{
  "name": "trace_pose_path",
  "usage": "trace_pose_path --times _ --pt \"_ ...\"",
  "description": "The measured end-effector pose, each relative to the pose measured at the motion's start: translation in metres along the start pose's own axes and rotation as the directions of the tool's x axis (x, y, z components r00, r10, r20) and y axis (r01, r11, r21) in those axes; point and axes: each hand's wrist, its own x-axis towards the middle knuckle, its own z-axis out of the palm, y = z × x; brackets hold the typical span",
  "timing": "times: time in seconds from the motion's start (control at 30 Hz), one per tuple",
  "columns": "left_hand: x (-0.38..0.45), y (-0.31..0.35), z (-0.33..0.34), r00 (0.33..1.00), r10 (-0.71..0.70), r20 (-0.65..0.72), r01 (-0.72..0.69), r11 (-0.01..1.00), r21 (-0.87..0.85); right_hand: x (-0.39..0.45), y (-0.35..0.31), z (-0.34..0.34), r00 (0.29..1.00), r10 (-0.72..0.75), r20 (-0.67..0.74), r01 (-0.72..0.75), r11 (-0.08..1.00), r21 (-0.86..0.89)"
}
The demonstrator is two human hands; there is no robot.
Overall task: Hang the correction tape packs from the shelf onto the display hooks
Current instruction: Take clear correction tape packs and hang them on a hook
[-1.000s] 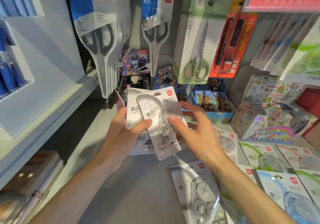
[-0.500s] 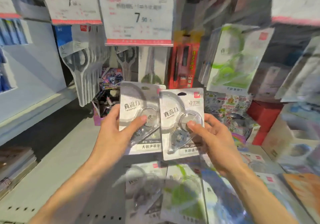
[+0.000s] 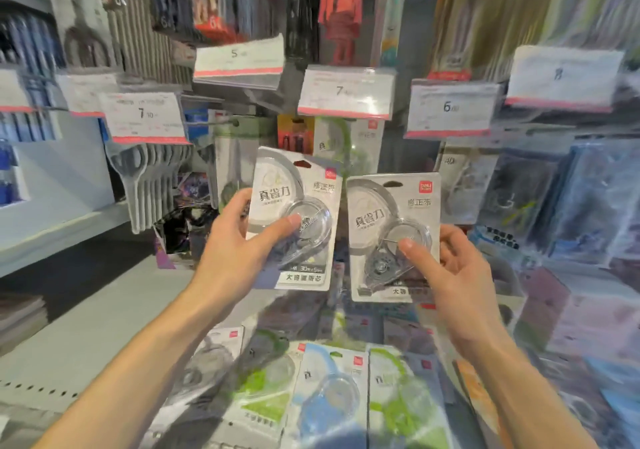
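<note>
My left hand (image 3: 239, 244) grips a grey correction tape pack (image 3: 294, 220), thumb pressed on its clear blister. A second grey correction tape pack (image 3: 393, 237) is pinched in my right hand (image 3: 446, 272), held upright beside the first. Both packs are raised in front of the display wall. Behind them a green correction tape pack (image 3: 346, 136) hangs on a hook under a price tag (image 3: 346, 93). Several more correction tape packs (image 3: 332, 389), green, blue and grey, lie flat on the shelf (image 3: 86, 337) below my hands.
Price tags (image 3: 145, 117) hang along rows of display hooks. Scissors packs (image 3: 152, 178) hang at the left, blurred packets (image 3: 540, 199) at the right. A bare hook tip (image 3: 235, 123) sticks out left of centre. A white side shelf (image 3: 62, 226) runs along the left.
My view has tilted up from the shelf to the hooks. Both hands have risen, and the two packs that overlapped now sit apart, one in each hand.
</note>
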Motion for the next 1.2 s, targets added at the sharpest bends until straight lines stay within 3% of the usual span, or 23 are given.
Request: trace_pose_path --times 0.37,0.7,1.2 --pt "0.014 0.048 0.008 0.994 0.112 0.017 -0.111 0.994 -0.018 0.020 -0.019 -0.016 0.996 -0.082 -0.037 0.081 0.996 -0.041" --pt "0.024 0.065 -0.011 0.977 0.212 0.016 -0.210 0.974 -0.084 0.041 -0.026 0.041 0.984 -0.146 0.104 0.159 0.978 -0.132" --pt "0.033 0.056 -0.026 0.975 0.220 0.033 -0.216 0.972 -0.096 0.084 -0.022 0.072 0.995 -0.094 -0.018 0.091 0.987 -0.131"
